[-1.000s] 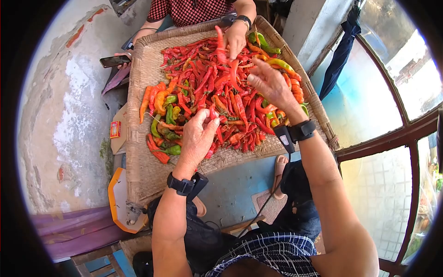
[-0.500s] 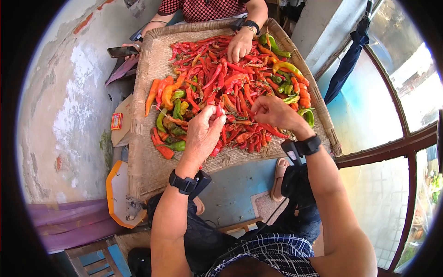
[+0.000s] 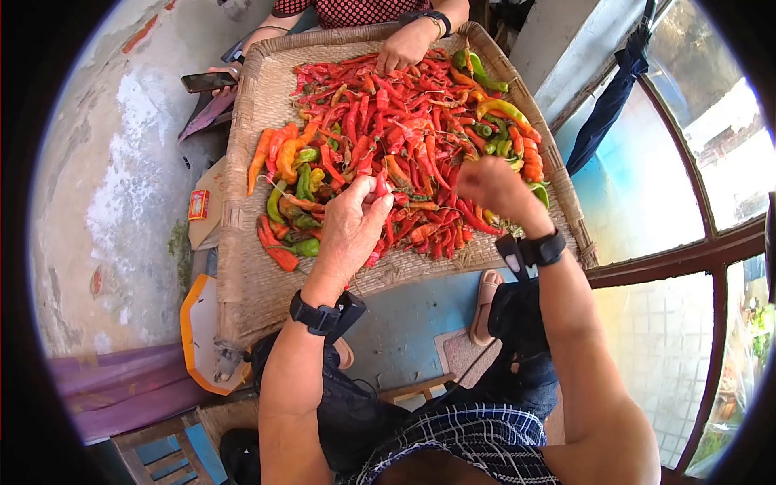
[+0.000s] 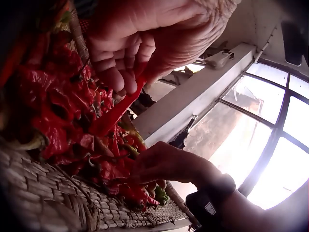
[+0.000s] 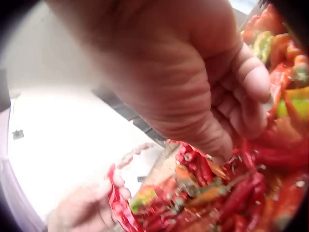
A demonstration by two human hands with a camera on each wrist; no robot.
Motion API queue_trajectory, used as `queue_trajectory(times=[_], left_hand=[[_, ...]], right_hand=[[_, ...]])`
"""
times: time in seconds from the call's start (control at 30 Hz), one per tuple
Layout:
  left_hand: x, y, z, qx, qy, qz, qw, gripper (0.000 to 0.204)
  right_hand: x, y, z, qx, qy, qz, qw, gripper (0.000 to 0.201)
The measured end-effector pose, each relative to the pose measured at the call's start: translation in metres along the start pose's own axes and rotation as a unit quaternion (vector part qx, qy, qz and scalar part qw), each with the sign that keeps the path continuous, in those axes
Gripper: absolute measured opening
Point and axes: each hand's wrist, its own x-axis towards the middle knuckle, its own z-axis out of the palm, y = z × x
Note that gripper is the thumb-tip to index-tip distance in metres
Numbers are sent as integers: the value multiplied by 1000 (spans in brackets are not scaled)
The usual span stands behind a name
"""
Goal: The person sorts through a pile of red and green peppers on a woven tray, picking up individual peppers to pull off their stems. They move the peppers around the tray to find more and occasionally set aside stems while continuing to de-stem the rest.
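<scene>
A big heap of red peppers [image 3: 404,133] lies on a woven tray [image 3: 267,279]. Between thumb and fingers, my left hand [image 3: 353,222] pinches a red pepper [image 3: 381,186] over the near left of the heap. In the left wrist view this long pepper [image 4: 118,110] points down from the fingertips. My right hand [image 3: 497,190] is over the right side of the heap, beside green and orange peppers. Its fingers are loosely bent in the right wrist view, the thumb tip close over the peppers, and nothing shows between them.
Across the tray, another person's hand [image 3: 408,47] touches the heap's far edge; their other hand holds a phone [image 3: 208,82]. A folded umbrella [image 3: 610,97] hangs by the window at right. An orange-rimmed tray [image 3: 194,335] stands at lower left.
My right hand has come down and toward me from the heap's far right, its fingers bending. My left hand keeps the pepper. The other person's hand has moved left and no longer holds up a pepper.
</scene>
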Motion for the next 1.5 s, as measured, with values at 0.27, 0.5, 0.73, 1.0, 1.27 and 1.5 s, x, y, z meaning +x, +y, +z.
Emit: queue_trajectory(times=[0.27,0.5,0.73,1.0,1.27,1.5], left_hand=[[-1,6,5,46,-16,11,999,12],[0,3,4,38,-13,14,999,12],[-1,9,3,34,-10,15,999,13],[-4,7,7,45,-23,16,999,16],[-5,8,7,52,-29,14,998,16],[-3,8,9,37,-27,12,999,15]], right_hand=[[-17,-8,30,-258,-49,49,964,13],[-17,-14,28,-310,-38,44,949,8],[-16,-3,13,9,-52,66,996,14],[-18,-22,-4,236,-106,32,965,17],[3,-20,-13,371,-74,62,924,22],[45,-2,26,30,140,-26,989,63]])
